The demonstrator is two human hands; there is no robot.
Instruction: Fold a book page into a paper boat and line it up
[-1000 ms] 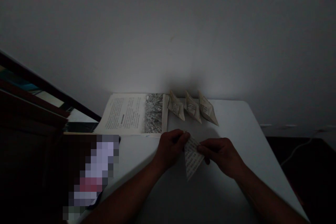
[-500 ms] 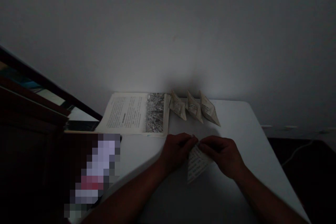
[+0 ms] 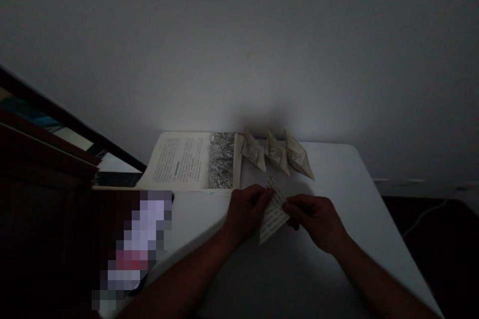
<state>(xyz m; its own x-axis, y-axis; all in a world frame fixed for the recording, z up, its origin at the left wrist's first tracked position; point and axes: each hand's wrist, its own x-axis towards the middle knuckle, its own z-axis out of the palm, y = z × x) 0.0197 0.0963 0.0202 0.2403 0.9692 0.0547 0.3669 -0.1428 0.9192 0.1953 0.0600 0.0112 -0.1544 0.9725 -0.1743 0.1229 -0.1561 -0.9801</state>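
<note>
Between my hands is a folded sheet of printed paper [image 3: 275, 214], roughly triangular, with a point at the top and another at the lower left. My left hand [image 3: 247, 212] pinches its left edge, thumb on the front. On the right edge, the thumb and fingers of my right hand [image 3: 316, 217] close on the same paper. Just beyond my hands, three folded paper boats [image 3: 277, 154] stand in a row on the white table [image 3: 337, 174]. They seem to be made of similar printed paper.
An open book [image 3: 179, 159] with a printed text page and a dark picture lies left of the boats. A blurred-out phone-like object [image 3: 136, 244] is at the table's left edge. Behind stands a grey wall [image 3: 224, 60]; a white cable [image 3: 426, 217] runs at right.
The folded paper has shifted up and slightly left and turned, so its tip now rises above my left fingers. My right fingers have moved down its right edge. Boats and book are unmoved.
</note>
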